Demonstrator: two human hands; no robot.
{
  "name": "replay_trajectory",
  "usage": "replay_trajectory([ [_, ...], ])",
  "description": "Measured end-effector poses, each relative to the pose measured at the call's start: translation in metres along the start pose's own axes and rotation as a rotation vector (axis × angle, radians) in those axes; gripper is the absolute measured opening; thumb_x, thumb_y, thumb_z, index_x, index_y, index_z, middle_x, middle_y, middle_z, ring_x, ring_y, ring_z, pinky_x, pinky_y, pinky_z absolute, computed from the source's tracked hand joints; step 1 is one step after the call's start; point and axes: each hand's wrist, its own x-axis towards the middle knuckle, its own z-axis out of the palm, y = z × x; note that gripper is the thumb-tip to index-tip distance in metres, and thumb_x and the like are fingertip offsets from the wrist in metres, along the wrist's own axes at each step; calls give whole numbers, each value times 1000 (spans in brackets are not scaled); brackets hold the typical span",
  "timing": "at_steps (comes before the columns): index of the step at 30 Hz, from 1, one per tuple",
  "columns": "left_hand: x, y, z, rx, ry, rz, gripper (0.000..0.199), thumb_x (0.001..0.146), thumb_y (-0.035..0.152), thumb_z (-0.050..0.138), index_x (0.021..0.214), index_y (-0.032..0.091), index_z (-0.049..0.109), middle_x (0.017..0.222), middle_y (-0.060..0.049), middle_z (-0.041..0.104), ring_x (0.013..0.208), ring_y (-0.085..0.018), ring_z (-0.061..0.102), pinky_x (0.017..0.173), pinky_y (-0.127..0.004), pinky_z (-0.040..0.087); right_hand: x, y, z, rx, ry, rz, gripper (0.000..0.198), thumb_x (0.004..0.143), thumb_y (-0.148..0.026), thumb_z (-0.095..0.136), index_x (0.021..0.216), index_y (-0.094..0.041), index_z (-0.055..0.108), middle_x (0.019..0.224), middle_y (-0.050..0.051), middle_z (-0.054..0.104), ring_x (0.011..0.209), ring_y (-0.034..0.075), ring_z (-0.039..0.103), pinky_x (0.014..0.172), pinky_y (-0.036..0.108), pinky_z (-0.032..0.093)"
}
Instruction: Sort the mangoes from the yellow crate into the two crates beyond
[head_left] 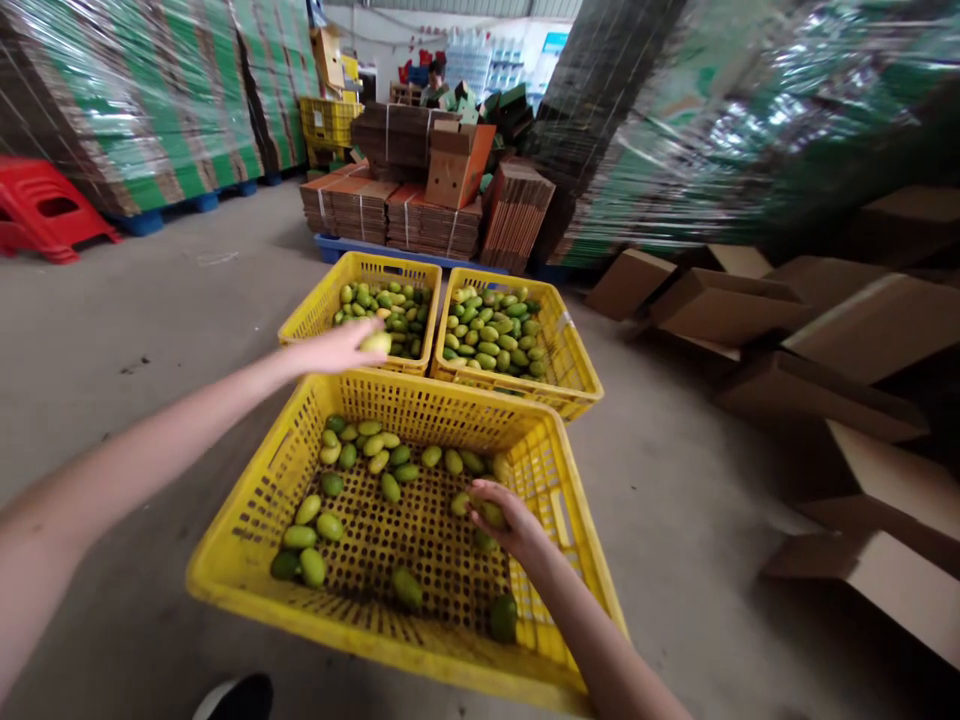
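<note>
My left hand (337, 346) reaches over the near rim of the far left yellow crate (304, 308), its fingers closed around a yellowish oval fruit (376, 343). Inside the large near yellow crate (247, 480), toward its right side, my right hand (511, 522) grips a yellow-green fruit (491, 514). Several similar green and yellow fruits (390, 488) lie scattered over that crate's perforated floor. The far left crate and the far right yellow crate (574, 350) hold many more such fruits (487, 348). Whether they are lemons or small mangoes I cannot tell.
Cardboard boxes (727, 305) lie along the right side. Flattened cartons (435, 220) are stacked on a blue pallet (330, 246) behind the crates. Film-wrapped stacks (172, 100) rise on both sides. A red stool (52, 205) stands at left; a person (434, 82) is at the back.
</note>
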Motion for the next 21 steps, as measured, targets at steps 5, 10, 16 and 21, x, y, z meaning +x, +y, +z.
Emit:
replay_trajectory([
  [5, -7, -20, -45, 448, 345, 148, 68, 78, 36, 66, 139, 13, 44, 154, -21, 29, 140, -35, 39, 117, -50, 26, -2, 5, 0, -124, -21, -24, 22, 63, -17, 71, 81, -19, 60, 69, -3, 66, 60, 11, 65, 56, 21, 54],
  [10, -70, -63, 28, 368, -80, 27, 44, 79, 39, 61, 116, 14, 61, 125, -17, 58, 113, -31, 61, 104, -47, 44, 11, 27, -2, -454, -38, -75, 5, 75, -22, 63, 79, -20, 61, 64, -3, 60, 54, 10, 58, 46, 18, 46],
  [16, -95, -24, 125, 477, -960, 108, 35, 90, 42, 52, 118, 24, 65, 122, -7, 69, 108, -24, 65, 92, -33, 49, 12, 62, 12, -1235, -260, 271, 13, 74, -12, 64, 61, -14, 64, 49, -4, 52, 42, 8, 47, 41, 18, 39],
  [21, -123, -34, 149, 546, -989, 147, 42, 86, 36, 59, 126, 23, 61, 127, -10, 67, 103, -24, 68, 87, -32, 50, -7, 76, 23, -1267, -354, 471, 13, 69, -6, 67, 59, -15, 65, 56, -4, 57, 46, 8, 49, 40, 16, 41],
])
